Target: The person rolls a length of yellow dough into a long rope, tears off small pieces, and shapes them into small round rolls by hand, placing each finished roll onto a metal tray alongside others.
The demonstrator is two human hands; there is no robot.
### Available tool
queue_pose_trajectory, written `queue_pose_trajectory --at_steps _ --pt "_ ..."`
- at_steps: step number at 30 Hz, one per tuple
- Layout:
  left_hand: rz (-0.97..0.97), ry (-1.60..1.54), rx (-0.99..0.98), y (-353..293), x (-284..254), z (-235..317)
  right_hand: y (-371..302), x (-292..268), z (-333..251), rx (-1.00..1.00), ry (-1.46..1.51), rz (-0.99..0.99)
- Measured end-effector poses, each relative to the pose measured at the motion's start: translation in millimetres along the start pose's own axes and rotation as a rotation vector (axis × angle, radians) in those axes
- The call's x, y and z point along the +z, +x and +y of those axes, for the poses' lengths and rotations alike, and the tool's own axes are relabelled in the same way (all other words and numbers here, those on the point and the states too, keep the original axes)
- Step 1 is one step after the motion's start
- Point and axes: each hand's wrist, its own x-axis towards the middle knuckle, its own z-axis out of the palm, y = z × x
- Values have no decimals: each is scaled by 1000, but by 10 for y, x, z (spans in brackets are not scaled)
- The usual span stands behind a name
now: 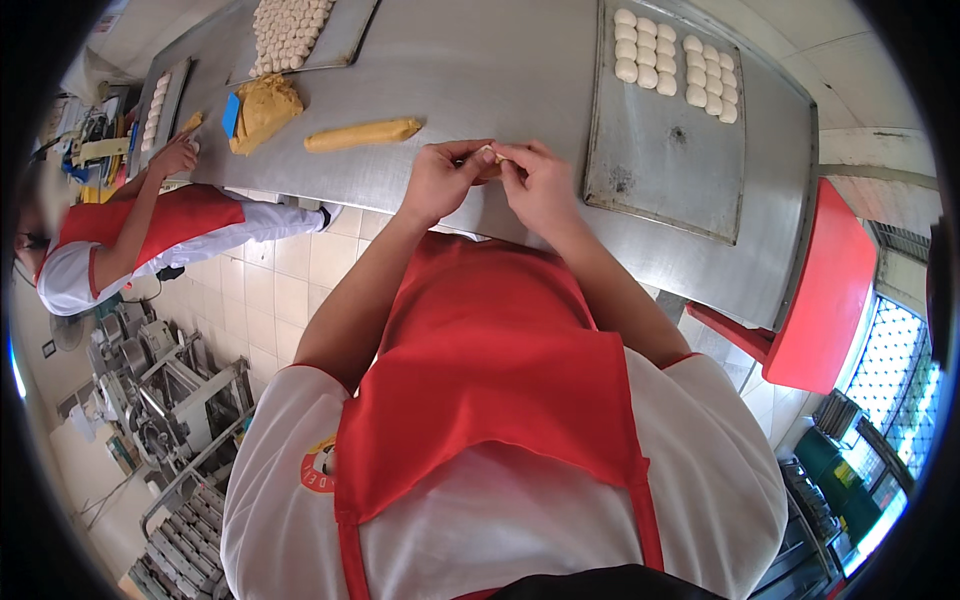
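Observation:
My left hand and my right hand meet over the near edge of the steel table, fingers closed together. Between the fingertips they pinch a small pale piece of dough, mostly hidden by the fingers. To the left of my hands lies a long yellow roll of filling or dough. Beyond it sits a yellow lump with a blue scraper against it. At the right, a metal tray carries rows of smooth, round, white dough balls.
A second tray at the back left is crowded with small dough pieces. A co-worker in a red apron reaches over the table's left end, near a narrow tray of dough balls. Machinery stands lower left; a red chair stands at the right.

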Motion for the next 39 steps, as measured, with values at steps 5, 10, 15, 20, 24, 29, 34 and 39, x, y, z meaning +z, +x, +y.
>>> queue_pose_trajectory --at_steps 5,10,15,20,24,29,34,39 --pt "-108 -53 -79 48 -129 104 5 -17 -55 -52 106 -36" --pt "-255 186 133 -30 -366 144 -33 20 -34 290 362 -55" --pt "-211 318 308 101 -576 -198 -89 256 -54 340 256 -37" --pt "-1 707 511 184 -366 -550 -127 726 189 85 -462 107" --pt "-56 715 716 -169 -329 -855 -324 967 139 176 -255 300" --pt "-169 666 699 -358 -232 -988 -591 1071 187 289 52 316" --pt "-248 489 590 -329 -231 -865 -610 929 350 230 -69 184" --pt "-155 18 269 50 -723 -436 19 533 53 -29 -566 -17"
